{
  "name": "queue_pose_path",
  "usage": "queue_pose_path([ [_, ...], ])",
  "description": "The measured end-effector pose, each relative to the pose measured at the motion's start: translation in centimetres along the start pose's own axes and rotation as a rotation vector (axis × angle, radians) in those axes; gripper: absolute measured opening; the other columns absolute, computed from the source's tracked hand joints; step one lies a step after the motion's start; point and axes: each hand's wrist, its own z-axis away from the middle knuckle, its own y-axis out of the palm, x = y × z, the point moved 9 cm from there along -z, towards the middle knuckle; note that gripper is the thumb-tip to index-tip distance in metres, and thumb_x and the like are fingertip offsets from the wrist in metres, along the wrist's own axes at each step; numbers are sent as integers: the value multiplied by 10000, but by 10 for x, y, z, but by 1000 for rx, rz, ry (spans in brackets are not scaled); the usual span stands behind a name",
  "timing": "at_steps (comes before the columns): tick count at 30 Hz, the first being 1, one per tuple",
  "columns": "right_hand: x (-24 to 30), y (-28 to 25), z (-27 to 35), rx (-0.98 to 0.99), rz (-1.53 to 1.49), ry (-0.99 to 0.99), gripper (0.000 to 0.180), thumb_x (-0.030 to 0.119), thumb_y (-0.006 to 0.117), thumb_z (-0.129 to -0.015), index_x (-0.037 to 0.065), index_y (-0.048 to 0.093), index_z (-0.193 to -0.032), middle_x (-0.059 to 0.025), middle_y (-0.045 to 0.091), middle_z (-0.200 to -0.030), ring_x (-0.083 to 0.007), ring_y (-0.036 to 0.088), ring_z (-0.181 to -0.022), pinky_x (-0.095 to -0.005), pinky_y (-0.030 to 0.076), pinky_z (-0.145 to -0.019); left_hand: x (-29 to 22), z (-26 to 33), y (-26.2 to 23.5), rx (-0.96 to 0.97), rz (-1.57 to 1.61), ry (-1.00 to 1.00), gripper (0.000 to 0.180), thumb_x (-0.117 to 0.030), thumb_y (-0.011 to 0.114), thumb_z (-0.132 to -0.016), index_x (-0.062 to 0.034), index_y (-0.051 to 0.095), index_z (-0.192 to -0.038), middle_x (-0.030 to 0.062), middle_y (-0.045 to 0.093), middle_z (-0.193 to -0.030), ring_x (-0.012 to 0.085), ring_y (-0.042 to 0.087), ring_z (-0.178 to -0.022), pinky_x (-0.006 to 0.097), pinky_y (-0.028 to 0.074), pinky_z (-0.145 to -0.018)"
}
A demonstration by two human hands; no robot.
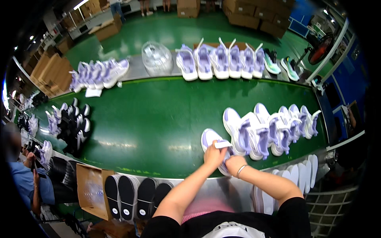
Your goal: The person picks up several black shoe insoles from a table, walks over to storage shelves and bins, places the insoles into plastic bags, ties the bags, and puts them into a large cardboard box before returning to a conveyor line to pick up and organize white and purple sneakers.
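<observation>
While our left hand [214, 154] pinches a small white insert [222, 144], fingers closed on it, it sits over a white-and-lilac sneaker [210, 139] at the near edge of the green conveyor belt [158, 119]. Our right hand [234, 162] presses on the same shoe's near end; its fingers are curled, though we cannot tell how tightly. Just beside the sneaker, five or six matching shoes [274, 127] lie in a row, the count unsure where they overlap. Six more sneakers [220, 61] stand across the belt. Four black insoles [135, 194] rest below the edge.
</observation>
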Motion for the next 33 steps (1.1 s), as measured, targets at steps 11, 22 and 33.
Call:
queue_pose_path([
  [11, 11, 66, -47, 435, -1, -115, 298, 113, 539, -656, 46, 625, -934, -162, 581, -992, -270, 563, -920, -350, 430, -794, 18, 12, 6, -26, 37, -73, 299, -212, 460, -788, -41, 412, -1028, 220, 575, -803, 395, 548, -759, 462, 425, -632],
  [22, 9, 16, -55, -41, -58, 93, 245, 154, 491, -746, 52, 609, -935, -136, 592, -981, -240, 578, -896, -317, 456, -752, 32, 0, -8, -86, 159, -104, 252, -223, 471, -804, -48, 423, -978, 215, 576, -786, 386, 557, -752, 439, 427, -613],
  [33, 18, 58, -10, 569, 47, -152, 319, 164, 538, -679, 56, 581, -977, -112, 605, -949, -233, 562, -923, -406, 274, -897, 48, 3, 2, 6, 224, -156, 253, -222, 449, -831, -2, 388, -938, 222, 580, -802, 378, 562, -756, 411, 433, -617],
])
